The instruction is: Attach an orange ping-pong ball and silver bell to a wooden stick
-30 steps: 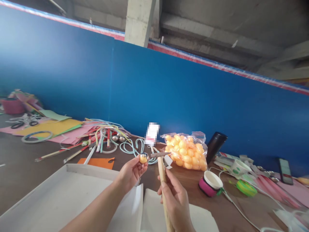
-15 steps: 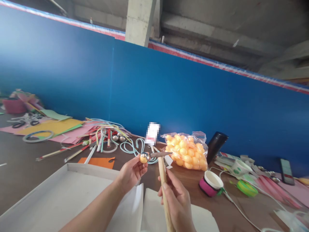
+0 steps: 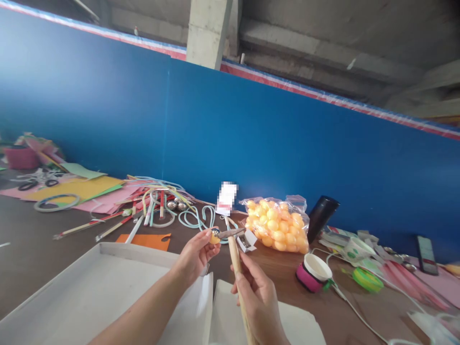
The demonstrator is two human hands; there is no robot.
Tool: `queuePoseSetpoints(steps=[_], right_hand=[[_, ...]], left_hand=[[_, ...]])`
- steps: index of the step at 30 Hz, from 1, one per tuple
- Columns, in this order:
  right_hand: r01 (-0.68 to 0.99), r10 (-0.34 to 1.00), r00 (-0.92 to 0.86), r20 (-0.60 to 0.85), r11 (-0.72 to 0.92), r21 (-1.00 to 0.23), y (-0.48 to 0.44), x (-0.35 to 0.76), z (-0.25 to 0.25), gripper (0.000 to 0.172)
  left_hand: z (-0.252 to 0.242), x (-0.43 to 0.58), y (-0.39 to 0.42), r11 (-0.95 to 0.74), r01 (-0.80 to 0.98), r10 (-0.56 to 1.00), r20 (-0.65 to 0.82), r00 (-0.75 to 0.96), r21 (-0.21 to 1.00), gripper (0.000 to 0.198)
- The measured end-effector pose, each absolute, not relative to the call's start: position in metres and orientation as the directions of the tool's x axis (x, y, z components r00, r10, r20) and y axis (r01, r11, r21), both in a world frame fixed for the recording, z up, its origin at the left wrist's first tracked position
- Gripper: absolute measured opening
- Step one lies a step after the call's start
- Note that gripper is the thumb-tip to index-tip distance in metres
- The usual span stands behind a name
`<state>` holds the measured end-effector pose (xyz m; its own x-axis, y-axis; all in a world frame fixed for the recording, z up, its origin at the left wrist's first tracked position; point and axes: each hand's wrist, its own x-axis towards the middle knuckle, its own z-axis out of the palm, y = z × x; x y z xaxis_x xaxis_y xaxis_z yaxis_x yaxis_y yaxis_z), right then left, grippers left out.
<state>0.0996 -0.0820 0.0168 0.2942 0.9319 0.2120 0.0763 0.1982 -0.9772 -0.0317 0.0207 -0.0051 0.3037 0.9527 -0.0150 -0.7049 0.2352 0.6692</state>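
The person's left hand (image 3: pixel 196 256) has its thumb and fingertips drawn together on a small shiny ball (image 3: pixel 215 235), silvery above and yellow below; the other fingers curl loosely underneath. The right hand (image 3: pixel 257 292) is closed around the wooden handle of a hammer (image 3: pixel 235 261), thumb laid along the wood.

The relation that matters is between ball and hammer head (image 3: pixel 231 234). The ball lies to the left of the head, and to the left of and farther off than the right hand's grip. The head's long axis runs left to right, its blunt end pointing at the ball and its tapered end toward the bag of orange balls (image 3: pixel 276 230). That blunt end sits right against or just beside the ball — whether they touch cannot be told. The handle runs from the head toward the near edge, roughly across the head's line.

The left hand is the nearer one, since it holds the ball itself. Just beyond the right hand lies an open white box (image 3: pixel 247 240); the pale tray (image 3: pixel 108 282) spreads below the left forearm.
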Motion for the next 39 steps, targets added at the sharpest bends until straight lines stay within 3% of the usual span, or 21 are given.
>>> queuePoseSetpoints(steps=[16,29,39], right_hand=[[0.086,0.936,0.319,0.151,0.130,-0.988,-0.0785,0.1010,0.0166,0.051],[0.071,0.923,0.320,0.215,0.203,-0.977,-0.0772,0.0998,0.0133,0.051],[0.118,0.939,0.284,0.195,0.167,-0.979,-0.0777,0.1013,0.0129,0.048]], left_hand=[[-0.0059,-0.0307,0.0210,0.197,-0.662,0.966,-0.029,0.257,0.723,0.026],[-0.0054,-0.0283,0.0222,0.160,-0.620,0.980,-0.048,0.193,0.768,0.029],[-0.0135,-0.0270,0.0253,0.092,-0.567,0.989,-0.010,0.146,0.818,0.034]])
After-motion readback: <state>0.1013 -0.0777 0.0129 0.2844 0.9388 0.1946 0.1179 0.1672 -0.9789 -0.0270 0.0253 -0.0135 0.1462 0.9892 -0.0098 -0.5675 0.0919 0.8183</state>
